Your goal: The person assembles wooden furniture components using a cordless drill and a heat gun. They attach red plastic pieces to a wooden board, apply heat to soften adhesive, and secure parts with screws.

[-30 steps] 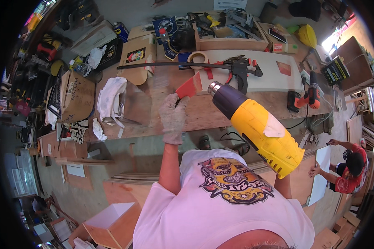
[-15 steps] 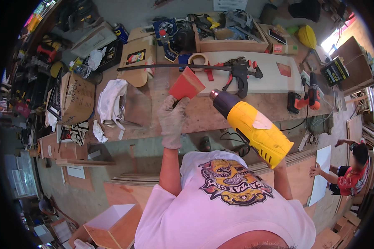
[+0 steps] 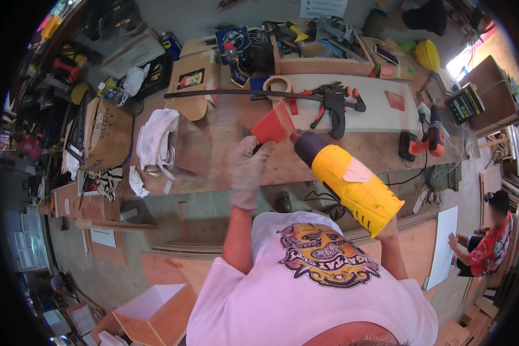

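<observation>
My left hand (image 3: 247,177), in a grey work glove, pinches a small flat red piece (image 3: 273,124) by its lower left edge, above the workbench (image 3: 210,170). What the red piece is made of I cannot tell; a brownish strip shows along its right edge. My right hand (image 3: 388,228) holds up a yellow heat gun (image 3: 360,187), which hides most of the fingers. The gun's dark nozzle points up and left, its tip right beside the red piece's lower right corner. Whether they touch I cannot tell.
Behind lie a black bar clamp (image 3: 335,109), a tape roll (image 3: 277,85) and a pale panel (image 3: 380,83). A cordless drill (image 3: 431,139) stands at right, a cardboard box (image 3: 111,135) at left. At far right, a person (image 3: 490,245) handles a white sheet (image 3: 442,248).
The red piece in my left hand has moved right and slightly down, close to the nozzle. The heat gun has shifted slightly down. The person at right has lowered a raised arm to the sheet.
</observation>
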`<control>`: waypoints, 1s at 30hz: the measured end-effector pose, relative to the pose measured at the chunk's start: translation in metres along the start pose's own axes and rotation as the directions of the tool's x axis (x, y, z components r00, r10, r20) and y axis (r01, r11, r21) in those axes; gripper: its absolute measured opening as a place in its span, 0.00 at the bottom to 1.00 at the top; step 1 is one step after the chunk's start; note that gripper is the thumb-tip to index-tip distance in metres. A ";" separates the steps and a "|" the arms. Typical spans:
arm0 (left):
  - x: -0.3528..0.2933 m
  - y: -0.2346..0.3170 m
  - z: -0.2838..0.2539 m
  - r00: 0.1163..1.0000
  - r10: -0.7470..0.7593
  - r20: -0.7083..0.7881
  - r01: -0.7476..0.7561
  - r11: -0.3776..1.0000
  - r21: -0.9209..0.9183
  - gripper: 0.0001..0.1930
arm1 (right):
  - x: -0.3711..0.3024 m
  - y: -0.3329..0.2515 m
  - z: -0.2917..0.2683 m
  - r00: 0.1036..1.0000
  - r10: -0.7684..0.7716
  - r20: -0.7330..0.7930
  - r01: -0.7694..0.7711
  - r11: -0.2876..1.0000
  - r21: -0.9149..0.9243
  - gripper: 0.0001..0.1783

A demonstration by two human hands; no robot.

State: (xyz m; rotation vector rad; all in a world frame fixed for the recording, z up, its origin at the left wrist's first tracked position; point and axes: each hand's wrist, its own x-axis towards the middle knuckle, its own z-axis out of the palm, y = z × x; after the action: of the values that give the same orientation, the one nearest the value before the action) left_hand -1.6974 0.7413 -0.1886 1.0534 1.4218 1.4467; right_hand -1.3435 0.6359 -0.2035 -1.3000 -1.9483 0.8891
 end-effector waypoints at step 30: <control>0.005 -0.004 -0.008 0.997 -0.047 -0.056 0.037 0.983 -0.180 0.08 | 0.012 -0.012 0.000 0.966 -0.238 0.103 0.259 0.892 -0.370 0.37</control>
State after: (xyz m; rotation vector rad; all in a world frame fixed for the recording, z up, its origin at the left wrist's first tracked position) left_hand -1.7065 0.7439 -0.1930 0.8691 1.3204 1.5551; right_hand -1.3538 0.6437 -0.1927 -1.1994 -2.3510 0.4340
